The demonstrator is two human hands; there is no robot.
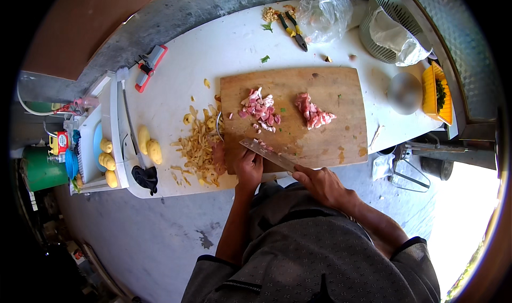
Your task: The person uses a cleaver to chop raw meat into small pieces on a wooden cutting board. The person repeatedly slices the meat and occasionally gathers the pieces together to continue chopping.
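My right hand (322,186) is closed round the handle of a broad-bladed kitchen knife (274,158), held over the near edge of a wooden cutting board (333,140). The blade points left, with small meat bits on it near the tip. Close against that end is my left hand (249,168), fingers curled; what they grip, if anything, is hidden. Beyond the knife lies a heap of chopped pink-and-white meat (259,107). To its right sits a second pile of meat pieces (313,112).
Potato peelings (200,146) spread left of the board, with peeled potatoes (153,151) beyond. Yellow-handled pliers (295,32) and a clear plastic bag (324,16) lie at the back. A slatted basket (376,31) and a yellow basket (429,92) of greens stand right.
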